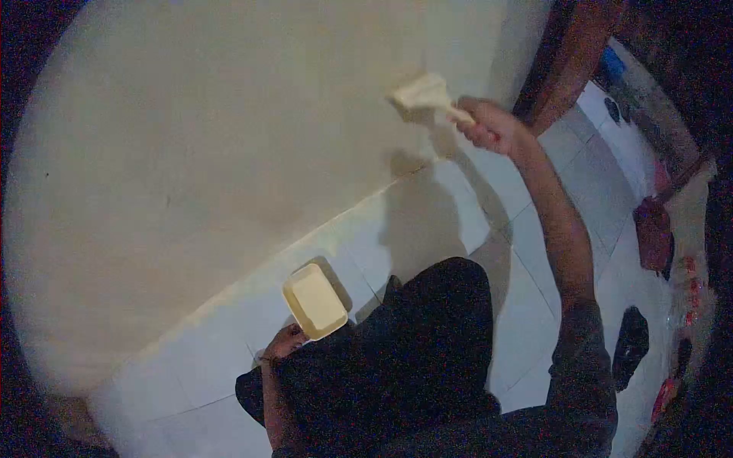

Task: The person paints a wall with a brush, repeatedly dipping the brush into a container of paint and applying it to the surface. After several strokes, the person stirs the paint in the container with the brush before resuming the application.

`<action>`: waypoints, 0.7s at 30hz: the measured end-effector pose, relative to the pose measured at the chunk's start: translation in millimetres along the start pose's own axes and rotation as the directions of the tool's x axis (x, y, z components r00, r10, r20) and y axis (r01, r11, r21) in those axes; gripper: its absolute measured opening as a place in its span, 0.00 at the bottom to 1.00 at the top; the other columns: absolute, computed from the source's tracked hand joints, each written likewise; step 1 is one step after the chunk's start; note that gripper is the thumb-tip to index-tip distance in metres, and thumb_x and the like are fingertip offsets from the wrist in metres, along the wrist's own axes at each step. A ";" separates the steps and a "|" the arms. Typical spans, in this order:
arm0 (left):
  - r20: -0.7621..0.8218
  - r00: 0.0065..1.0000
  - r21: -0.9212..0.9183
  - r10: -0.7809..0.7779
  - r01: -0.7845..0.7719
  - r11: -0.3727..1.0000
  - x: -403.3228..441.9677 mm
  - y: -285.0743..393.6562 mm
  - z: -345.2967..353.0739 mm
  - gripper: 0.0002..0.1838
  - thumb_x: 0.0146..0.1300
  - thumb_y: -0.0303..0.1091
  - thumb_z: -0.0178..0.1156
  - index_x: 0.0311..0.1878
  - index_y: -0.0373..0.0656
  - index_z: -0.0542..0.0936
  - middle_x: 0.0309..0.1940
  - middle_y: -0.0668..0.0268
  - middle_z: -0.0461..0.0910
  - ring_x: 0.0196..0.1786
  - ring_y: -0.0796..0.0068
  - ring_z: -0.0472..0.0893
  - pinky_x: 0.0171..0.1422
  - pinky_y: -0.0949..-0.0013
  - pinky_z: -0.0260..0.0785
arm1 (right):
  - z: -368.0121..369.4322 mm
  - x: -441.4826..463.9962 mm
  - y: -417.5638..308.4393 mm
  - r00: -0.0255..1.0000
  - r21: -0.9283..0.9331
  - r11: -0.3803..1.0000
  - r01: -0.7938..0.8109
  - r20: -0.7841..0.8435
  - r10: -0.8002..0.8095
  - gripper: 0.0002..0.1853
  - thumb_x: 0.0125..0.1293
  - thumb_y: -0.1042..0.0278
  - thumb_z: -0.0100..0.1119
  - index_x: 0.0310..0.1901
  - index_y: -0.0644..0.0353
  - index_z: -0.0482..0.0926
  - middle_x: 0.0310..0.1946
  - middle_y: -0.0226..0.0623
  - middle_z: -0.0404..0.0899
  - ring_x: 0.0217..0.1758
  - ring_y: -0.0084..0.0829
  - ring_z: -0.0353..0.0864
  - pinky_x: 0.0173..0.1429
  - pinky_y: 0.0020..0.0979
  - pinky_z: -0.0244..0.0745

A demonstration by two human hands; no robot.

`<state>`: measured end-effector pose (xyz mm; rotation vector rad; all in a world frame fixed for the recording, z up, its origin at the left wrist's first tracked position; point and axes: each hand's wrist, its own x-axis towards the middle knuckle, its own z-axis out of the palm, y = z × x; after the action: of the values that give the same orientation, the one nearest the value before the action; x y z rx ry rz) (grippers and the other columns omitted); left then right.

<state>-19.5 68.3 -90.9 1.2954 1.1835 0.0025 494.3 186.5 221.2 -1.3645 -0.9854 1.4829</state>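
Observation:
My right hand [489, 126] is closed round the handle of a wide, cream-coated paintbrush [424, 91]. The brush head is at the pale wall [252, 130], just above the floor line; whether its bristles touch the surface is hard to tell. Low in the view, my left hand [284, 341] grips the near end of a cream rectangular tub [298, 311]. Inside the tub is a smooth cream surface that looks like paint [319, 294]. My left fingers are partly hidden behind the tub, which is beside my dark-clothed knee.
White floor tiles [534, 252] run along the wall's foot. A dark upright post or limb [576, 69] stands beyond my right hand. To the right lie a black item [631, 347], a reddish bag-like thing [653, 235] and clear plastic with red marks [691, 298].

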 end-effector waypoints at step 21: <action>-0.126 0.987 -0.118 0.096 -0.111 0.987 -1.0 -7.6 6.3 0.23 0.47 0.50 0.57 0.36 0.39 0.74 0.23 0.73 0.69 0.26 0.82 0.65 0.30 0.78 0.59 | 45.9 -2.6 -133.2 0.832 0.100 0.830 0.548 0.035 -0.554 0.11 0.63 0.60 0.35 0.32 0.58 0.63 0.13 0.23 0.61 0.07 0.15 0.52 0.07 0.18 0.49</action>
<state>-20.2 60.4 -96.9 1.2582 1.1973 0.2300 459.7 225.5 352.1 -0.8646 -1.2163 1.1099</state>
